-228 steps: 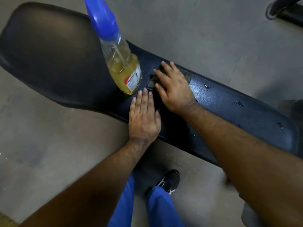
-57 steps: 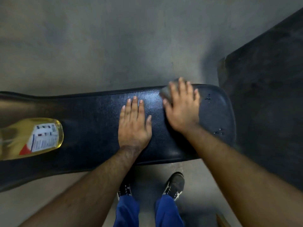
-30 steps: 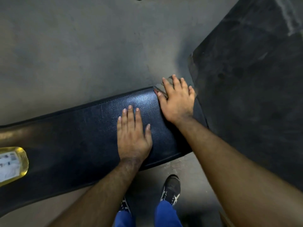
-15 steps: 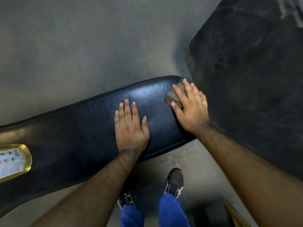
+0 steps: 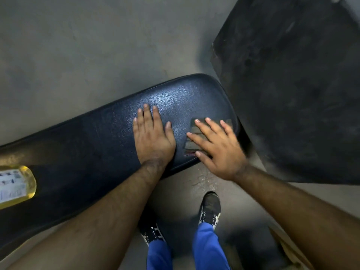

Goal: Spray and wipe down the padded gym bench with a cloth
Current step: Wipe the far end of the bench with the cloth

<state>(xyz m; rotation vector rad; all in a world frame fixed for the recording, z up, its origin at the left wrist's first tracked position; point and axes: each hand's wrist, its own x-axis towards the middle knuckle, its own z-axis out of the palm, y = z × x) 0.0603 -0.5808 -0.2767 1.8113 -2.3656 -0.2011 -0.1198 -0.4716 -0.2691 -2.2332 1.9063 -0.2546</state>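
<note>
Bench (image 5: 109, 141): long padded pad in dark blue-black grained vinyl, running from the lower left to a rounded end at centre right, beside a black mat; its surface near that end shows a dull sheen. Cloth (image 5: 192, 133): small grey folded pad with visible ribbed layers, lying flat on the bench near its rounded end, close to the near edge, largely covered by the flat, spread right hand (image 5: 218, 147). Bottle (image 5: 15, 186): clear plastic holding yellow liquid, with a white printed label; only its base part shows at the left frame edge, over the bench's left portion.
</note>
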